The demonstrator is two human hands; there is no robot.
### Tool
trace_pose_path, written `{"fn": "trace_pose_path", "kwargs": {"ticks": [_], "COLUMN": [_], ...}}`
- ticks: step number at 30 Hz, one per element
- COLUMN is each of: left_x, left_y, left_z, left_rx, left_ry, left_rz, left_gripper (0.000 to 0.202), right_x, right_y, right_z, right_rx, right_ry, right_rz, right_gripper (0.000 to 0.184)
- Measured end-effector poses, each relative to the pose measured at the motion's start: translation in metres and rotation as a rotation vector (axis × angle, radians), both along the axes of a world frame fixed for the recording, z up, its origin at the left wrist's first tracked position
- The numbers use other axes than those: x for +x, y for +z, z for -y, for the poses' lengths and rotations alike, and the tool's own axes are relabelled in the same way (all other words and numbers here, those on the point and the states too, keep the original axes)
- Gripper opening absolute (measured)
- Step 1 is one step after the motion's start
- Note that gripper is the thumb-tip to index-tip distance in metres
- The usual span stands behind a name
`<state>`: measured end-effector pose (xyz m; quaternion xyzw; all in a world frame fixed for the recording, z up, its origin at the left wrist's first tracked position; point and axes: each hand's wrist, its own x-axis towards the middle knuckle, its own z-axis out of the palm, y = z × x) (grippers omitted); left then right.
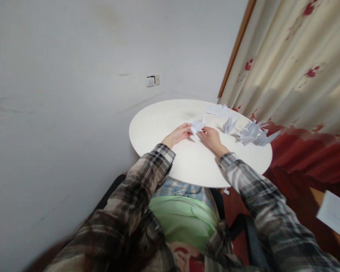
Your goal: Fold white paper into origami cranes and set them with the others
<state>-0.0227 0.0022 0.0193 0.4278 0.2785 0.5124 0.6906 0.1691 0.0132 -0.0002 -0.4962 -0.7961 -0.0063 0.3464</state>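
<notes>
A white folded paper crane [197, 124] is held between my two hands, over the middle of the round white table [158, 117]. My left hand [181, 132] pinches its left side, with fingers and thumb closed on the paper. On the other side my right hand [211, 136] grips its right edge; part of those fingertips is hidden behind the paper. Just right of my right hand stands another folded paper crane [229, 125]. Further right, several white paper cranes [249, 132] are bunched together near the table's edge.
Flat white paper sheets [217, 110] lie at the table's back right. A wall socket [150, 81] is on the wall behind. Right of the table hangs a cream and red curtain [297, 87]. A written sheet [336, 213] rests on a wooden surface at lower right.
</notes>
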Motion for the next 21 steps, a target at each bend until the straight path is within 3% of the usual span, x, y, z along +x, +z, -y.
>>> {"fn": "trace_pose_path", "kwargs": {"ticks": [8,14,21], "left_x": [0.001,0.001,0.0], "left_y": [0.0,0.002,-0.001], "left_z": [0.0,0.003,0.002], "left_rx": [-0.02,-0.032,-0.045], "left_ry": [0.016,-0.033,-0.09], "left_rz": [-0.021,-0.084,-0.134], "left_gripper": [0.006,0.005,0.005], "right_x": [-0.006,-0.008,-0.012], "right_y": [0.009,0.01,0.011], "right_z": [0.009,0.013,0.017], "right_rx": [-0.127,-0.132,-0.055], "right_ry": [-0.097,-0.156,-0.119], "right_rz": [0.158,0.233,0.314], "right_gripper": [0.034,0.034,0.033]}}
